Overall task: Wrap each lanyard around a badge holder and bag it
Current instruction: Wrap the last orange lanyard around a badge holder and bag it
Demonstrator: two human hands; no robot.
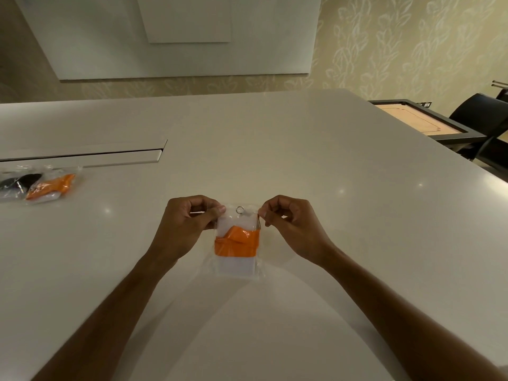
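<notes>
A clear plastic bag (235, 270) lies flat on the white table (330, 166) in front of me. Inside it is a white badge holder (235, 264) with an orange lanyard (237, 243) wound around its middle and a metal ring (239, 209) at its top. My left hand (189, 224) pinches the bag's top left corner. My right hand (291, 224) pinches the top right corner. Both hands rest at the bag's upper edge.
At the far left lie two filled bags, one with an orange lanyard (52, 185) and one with a black lanyard (16, 182). A long slot (82, 155) runs across the table behind them. A dark chair (483, 119) and a game board (420, 122) stand at the right.
</notes>
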